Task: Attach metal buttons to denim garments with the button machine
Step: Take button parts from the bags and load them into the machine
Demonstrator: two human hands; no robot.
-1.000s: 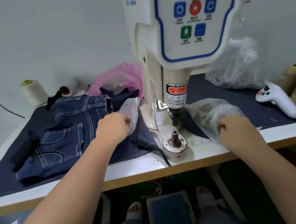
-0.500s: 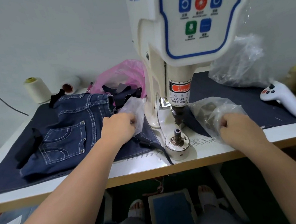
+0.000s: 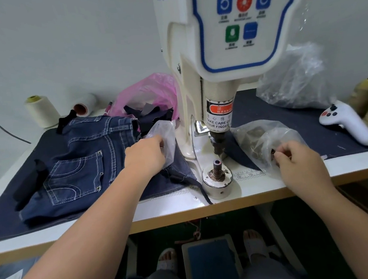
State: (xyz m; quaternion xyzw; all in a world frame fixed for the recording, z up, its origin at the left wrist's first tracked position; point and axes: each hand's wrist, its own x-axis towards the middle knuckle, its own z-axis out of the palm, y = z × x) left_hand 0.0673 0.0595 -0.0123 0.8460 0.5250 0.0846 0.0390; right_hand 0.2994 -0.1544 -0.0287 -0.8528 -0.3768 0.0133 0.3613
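Here I am looking down on the table [image 3: 207, 209], with the button machine [image 3: 219, 52] standing at its middle and the lower die [image 3: 217, 167] sitting bare under the head. Left of the machine the jeans [image 3: 77, 165] are lying flat, back pocket up. Just left of the machine, my left hand [image 3: 145, 156] is pinching a small clear bag [image 3: 165, 139] lying on the denim. Right of the machine, my right hand [image 3: 297, 162] is curling its fingers at the mouth of another clear bag [image 3: 259, 141] and pinching a small dark button [image 3: 273, 152].
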